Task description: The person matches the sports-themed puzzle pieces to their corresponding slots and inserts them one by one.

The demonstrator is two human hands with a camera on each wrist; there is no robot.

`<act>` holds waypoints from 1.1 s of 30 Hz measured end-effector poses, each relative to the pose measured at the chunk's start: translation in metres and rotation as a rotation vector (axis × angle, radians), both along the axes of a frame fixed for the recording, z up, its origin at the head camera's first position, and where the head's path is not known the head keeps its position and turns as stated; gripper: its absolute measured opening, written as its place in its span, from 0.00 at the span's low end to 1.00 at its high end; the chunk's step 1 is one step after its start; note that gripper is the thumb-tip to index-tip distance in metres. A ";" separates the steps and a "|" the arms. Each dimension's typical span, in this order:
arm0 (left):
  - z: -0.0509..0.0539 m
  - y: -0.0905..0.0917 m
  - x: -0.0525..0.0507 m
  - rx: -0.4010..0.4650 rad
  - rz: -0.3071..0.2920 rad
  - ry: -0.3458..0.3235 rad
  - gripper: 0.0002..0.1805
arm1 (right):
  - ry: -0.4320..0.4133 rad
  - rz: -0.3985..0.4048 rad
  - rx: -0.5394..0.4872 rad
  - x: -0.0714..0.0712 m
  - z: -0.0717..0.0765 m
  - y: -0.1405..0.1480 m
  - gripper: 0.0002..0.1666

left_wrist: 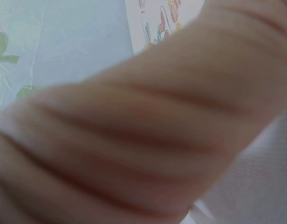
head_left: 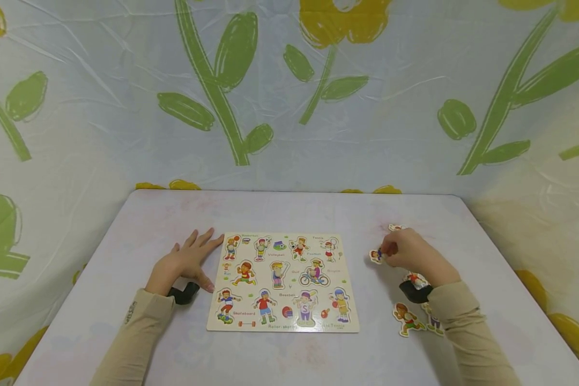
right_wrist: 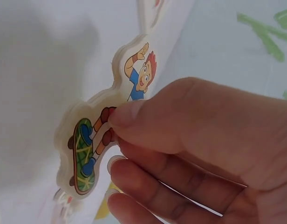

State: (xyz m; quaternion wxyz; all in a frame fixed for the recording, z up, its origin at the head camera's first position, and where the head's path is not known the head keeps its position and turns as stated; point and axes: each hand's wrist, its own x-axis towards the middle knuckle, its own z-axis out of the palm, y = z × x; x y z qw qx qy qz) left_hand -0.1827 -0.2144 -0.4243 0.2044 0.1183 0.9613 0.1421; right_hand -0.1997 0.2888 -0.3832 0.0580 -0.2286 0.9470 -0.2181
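Note:
Between thumb and fingers my right hand pinches a flat puzzle piece showing a red-haired boy on a green skateboard. The piece looks tilted in the right wrist view; whether it still touches the table I cannot tell. A puzzle board with printed sports figures lies flat at the middle of the table. My left hand rests on the table at the board's left edge, fingers spread, with fingertips and thumb close to or touching that edge. In the left wrist view, the blurred hand covers most of the picture.
Loose pieces lie to the board's right: a runner, a purple-trousered figure partly under the right forearm, one piece under the right wrist, and one beyond the hand. The table meets a flower-printed cloth behind.

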 end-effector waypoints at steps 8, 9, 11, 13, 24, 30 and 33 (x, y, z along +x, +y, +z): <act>-0.001 0.000 0.000 0.006 0.004 0.005 0.72 | -0.006 -0.007 0.019 0.002 0.006 -0.020 0.07; -0.001 0.000 0.000 0.006 0.005 0.005 0.72 | -0.002 -0.006 0.024 0.002 0.007 -0.022 0.07; -0.001 0.000 0.001 0.004 0.006 0.004 0.72 | 0.009 0.003 0.024 0.002 0.007 -0.026 0.07; -0.001 0.000 0.001 0.003 0.006 0.002 0.72 | 0.022 0.020 0.014 0.002 0.007 -0.030 0.07; 0.000 0.001 0.001 -0.002 0.009 0.001 0.72 | -0.013 0.049 -0.010 0.000 0.013 -0.058 0.06; 0.000 0.001 0.002 -0.001 0.006 0.002 0.72 | 0.012 0.079 0.004 -0.002 0.018 -0.075 0.06; 0.000 0.001 0.002 -0.002 0.007 0.002 0.72 | 0.028 0.101 0.011 -0.002 0.021 -0.084 0.07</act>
